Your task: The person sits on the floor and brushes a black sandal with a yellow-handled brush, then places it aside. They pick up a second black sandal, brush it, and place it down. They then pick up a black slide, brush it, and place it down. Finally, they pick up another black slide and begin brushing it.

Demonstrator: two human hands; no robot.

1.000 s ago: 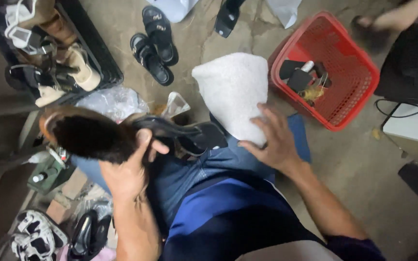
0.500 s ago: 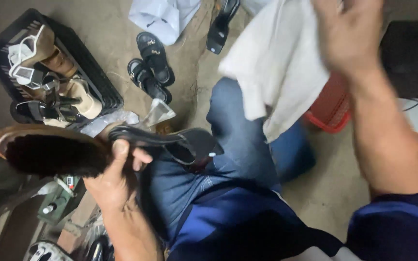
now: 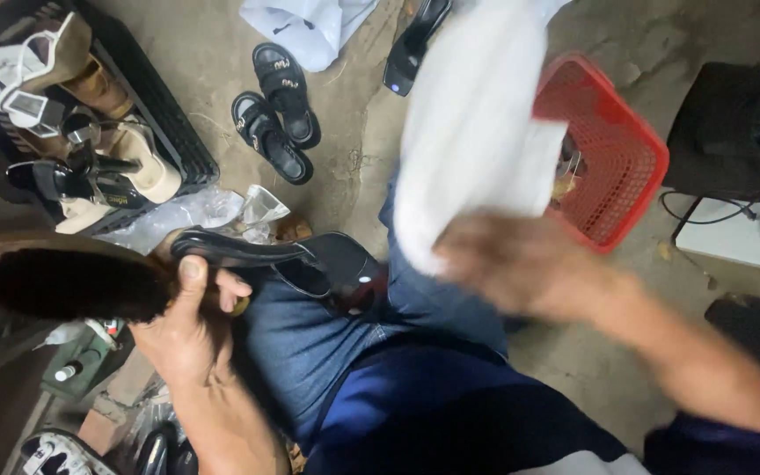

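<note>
Nearest, the left hand (image 3: pixel 188 330) has its fingers clamped on a black sandal (image 3: pixel 296 264) and the handle of a wooden shoe brush (image 3: pixel 68 280) with dark bristles; the sandal lies across the person's jeans-clad knee, the brush juts out to the left. To the right, the blurred right hand (image 3: pixel 521 264) grips the lower edge of a white cloth (image 3: pixel 477 132), lifted above the knee. Behind the cloth stands a red plastic basket (image 3: pixel 622 154) on the concrete floor. Farther left, a pair of black sandals (image 3: pixel 276 110) lies beside a black crate (image 3: pixel 164 119) filled with heeled shoes.
</note>
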